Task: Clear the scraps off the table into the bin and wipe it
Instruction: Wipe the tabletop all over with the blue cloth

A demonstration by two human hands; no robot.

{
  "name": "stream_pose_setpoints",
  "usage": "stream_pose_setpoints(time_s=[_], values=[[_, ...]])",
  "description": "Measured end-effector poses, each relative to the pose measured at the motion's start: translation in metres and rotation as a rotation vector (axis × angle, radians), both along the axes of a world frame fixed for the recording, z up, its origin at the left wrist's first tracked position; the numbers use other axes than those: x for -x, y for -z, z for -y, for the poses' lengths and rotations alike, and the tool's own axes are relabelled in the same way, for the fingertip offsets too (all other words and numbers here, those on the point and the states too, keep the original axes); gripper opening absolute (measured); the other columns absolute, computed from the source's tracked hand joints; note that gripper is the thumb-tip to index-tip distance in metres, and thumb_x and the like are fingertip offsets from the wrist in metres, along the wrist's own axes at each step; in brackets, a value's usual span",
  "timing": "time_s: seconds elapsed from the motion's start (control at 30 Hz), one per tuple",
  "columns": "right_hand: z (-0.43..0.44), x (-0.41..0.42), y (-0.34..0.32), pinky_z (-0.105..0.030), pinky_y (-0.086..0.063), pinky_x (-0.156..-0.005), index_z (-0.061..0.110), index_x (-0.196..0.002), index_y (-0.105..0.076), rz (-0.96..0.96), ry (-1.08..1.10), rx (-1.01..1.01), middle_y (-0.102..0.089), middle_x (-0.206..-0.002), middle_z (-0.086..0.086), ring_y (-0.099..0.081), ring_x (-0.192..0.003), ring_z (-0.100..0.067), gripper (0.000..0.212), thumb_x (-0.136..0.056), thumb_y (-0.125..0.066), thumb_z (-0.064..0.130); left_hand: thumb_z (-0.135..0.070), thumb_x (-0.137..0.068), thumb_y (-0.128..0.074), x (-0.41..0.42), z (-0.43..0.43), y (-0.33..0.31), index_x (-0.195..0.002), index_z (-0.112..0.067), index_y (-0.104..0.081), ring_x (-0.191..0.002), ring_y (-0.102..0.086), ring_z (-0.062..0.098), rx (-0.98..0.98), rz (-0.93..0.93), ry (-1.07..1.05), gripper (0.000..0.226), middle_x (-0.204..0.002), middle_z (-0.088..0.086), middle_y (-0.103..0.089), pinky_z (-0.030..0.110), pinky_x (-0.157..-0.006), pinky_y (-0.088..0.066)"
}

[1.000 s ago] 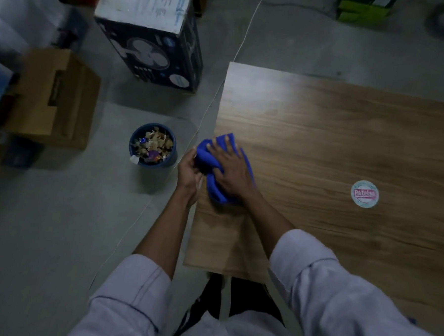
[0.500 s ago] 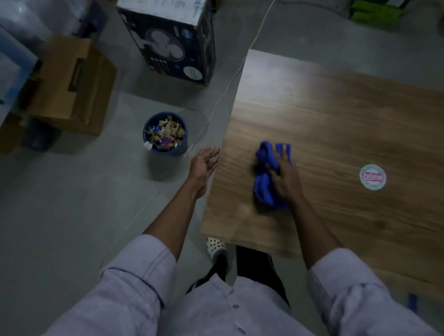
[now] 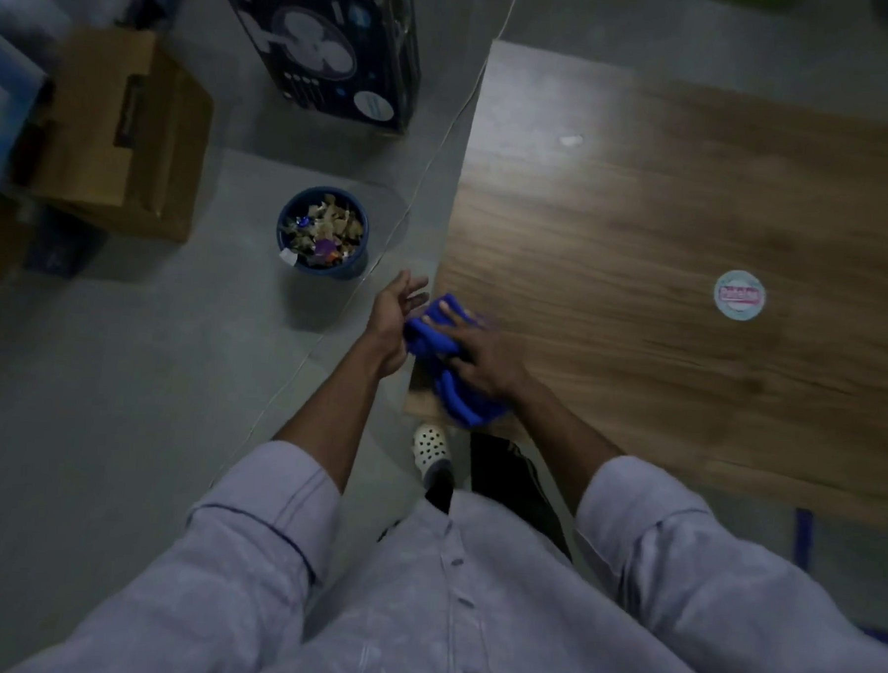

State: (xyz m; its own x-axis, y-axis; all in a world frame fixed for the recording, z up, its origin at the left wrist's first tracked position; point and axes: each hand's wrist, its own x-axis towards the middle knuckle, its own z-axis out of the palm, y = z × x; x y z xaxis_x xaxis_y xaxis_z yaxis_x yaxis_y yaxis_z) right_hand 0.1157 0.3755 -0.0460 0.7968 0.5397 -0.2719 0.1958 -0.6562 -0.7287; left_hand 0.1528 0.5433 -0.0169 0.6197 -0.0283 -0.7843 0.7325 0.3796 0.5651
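pressing down on the blue cloth [image 3: 434,336] is the right hand [image 3: 484,361]. its fingers are spread fairly flat over the cloth, not wrapped round it as far as the blur shows, and palm weight pins the cloth to the wood. the cloth is bunched on the near-left corner of the table [image 3: 643,218] and reaches the near edge.

the left hand [image 3: 394,318] is off the table, just past its left edge. the palm is cupped, the fingers are apart and it holds nothing. it is touching or almost touching the cloth's left end, can't tell which. judgement: the cupped hand sits at the edge as a catcher, so bits pushed off by the cloth land in the palm, not on the floor.

the bin [image 3: 350,267] stands on the floor near the left hand, apart from the table. it is heaped with scraps [image 3: 324,227], so dumping is a short carry. 1 small white scrap [image 3: 570,140] lies on the far-left part of the tabletop, well apart from the cloth. the round sticker [image 3: 739,295] on the right part looks stuck on, probably not a scrap.

room: a wide stretch of wood toward the far and right sides gives free run for wiping strokes. the left edge is the likely exit side for debris.

floor hazards:
- a thin white cable [image 3: 429,181] runs along the left edge, between table and bin
- a fan box [image 3: 333,47] and a cardboard box [image 3: 118,129] sit beyond the bin
- the person's own shoe [image 3: 431,446] is by the near corner
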Motion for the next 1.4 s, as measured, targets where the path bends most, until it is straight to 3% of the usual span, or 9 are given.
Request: stream_pose_setpoints(time_s=[0.17,0.3,0.4,0.73,0.87,0.97,1.13,1.27,1.4], values=[[0.042,0.0,-0.041,-0.029,-0.04,-0.102,0.005,-0.128,-0.067,0.089,0.297,0.106,-0.065,-0.131,-0.02,-0.06,-0.123,-0.034,0.042,-0.088,-0.061,0.011,-0.054,-0.106,-0.03,0.041,-0.009,0.002,-0.151,-0.007,-0.043,-0.132,-0.052,0.03,-0.018,-0.028,0.075,0.066,-0.15,0.019,-0.05,0.04,-0.108,-0.041],[0.049,-0.033,-0.03,-0.073,-0.007,-0.117,0.034,-0.151,-0.045,0.018,0.479,0.33,-0.014,-0.169,-0.01,-0.004,-0.156,-0.04,0.063,-0.091,-0.058,0.022,-0.059,-0.105,-0.027,0.063,-0.013,0.008,-0.146,-0.014,-0.05,-0.116,-0.06,0.026,-0.08,-0.088,0.095,0.065,-0.141,0.013,-0.06,0.042,-0.096,-0.045],[0.012,-0.033,-0.018,-0.073,0.011,-0.113,0.048,-0.154,-0.034,0.006,0.464,0.384,0.007,-0.171,-0.007,0.013,-0.155,-0.038,0.08,-0.086,-0.06,0.013,-0.062,-0.103,-0.027,0.077,-0.015,0.012,-0.142,-0.016,-0.055,-0.125,-0.058,0.03,-0.088,-0.117,0.074,0.066,-0.139,0.012,-0.062,0.054,-0.11,-0.039],[-0.018,0.072,0.001,-0.061,0.022,-0.115,0.026,-0.139,-0.062,0.094,-0.074,0.064,-0.028,-0.165,-0.005,-0.002,-0.156,-0.029,0.069,-0.073,-0.061,0.007,-0.049,-0.108,-0.029,0.093,-0.018,-0.006,-0.108,-0.01,-0.065,-0.087,-0.073,0.028,0.011,-0.109,-0.096,0.053,-0.103,0.015,-0.075,0.038,-0.074,-0.058],[-0.001,0.121,-0.032,-0.057,0.012,-0.123,0.023,-0.139,-0.06,-0.174,-0.162,0.02,-0.033,-0.164,-0.006,-0.011,-0.157,-0.025,0.075,-0.073,-0.056,-0.011,-0.044,-0.106,-0.043,0.102,-0.016,0.0,-0.126,-0.017,-0.061,-0.125,-0.055,0.034,-0.779,0.305,0.587,0.038,-0.134,0.014,-0.059,0.045,-0.104,-0.044],[0.037,0.136,-0.07,-0.029,-0.033,-0.111,0.024,-0.138,-0.062,-0.261,0.192,-0.047,-0.061,-0.14,-0.002,-0.053,-0.132,-0.019,0.058,-0.086,-0.059,-0.001,-0.038,-0.101,-0.047,0.118,-0.009,0.001,-0.137,-0.015,-0.056,-0.139,-0.04,0.032,-1.011,0.647,0.804,0.044,-0.15,0.014,-0.047,0.046,-0.113,-0.033],[0.135,0.146,-0.094,-0.019,-0.032,-0.076,0.013,-0.141,-0.059,-0.054,1.006,0.094,-0.065,-0.13,-0.023,-0.062,-0.113,-0.034,0.056,-0.085,-0.05,0.016,-0.031,-0.096,-0.057,0.128,0.008,0.0,-0.139,-0.008,-0.054,-0.142,-0.035,0.037,-1.055,0.688,0.879,0.049,-0.155,0.02,-0.039,0.049,-0.112,-0.032],[0.191,0.146,-0.038,-0.062,-0.016,-0.12,0.033,-0.157,-0.035,-0.126,1.107,0.322,-0.02,-0.168,-0.014,-0.015,-0.154,-0.038,0.068,-0.092,-0.051,0.021,-0.038,-0.089,-0.05,0.129,0.027,-0.003,-0.141,-0.005,-0.051,-0.143,-0.033,0.043,-1.068,0.696,1.03,0.062,-0.156,0.023,-0.037,0.054,-0.113,-0.03],[0.154,0.13,-0.011,-0.076,0.005,-0.113,0.042,-0.16,-0.019,-0.181,1.015,0.559,0.006,-0.171,-0.012,0.011,-0.154,-0.044,0.08,-0.093,-0.056,0.018,-0.039,-0.087,-0.052,0.133,0.036,0.003,-0.142,-0.004,-0.048,-0.146,-0.028,0.045,-1.111,0.67,1.074,0.065,-0.158,0.024,-0.033,0.058,-0.117,-0.024]])
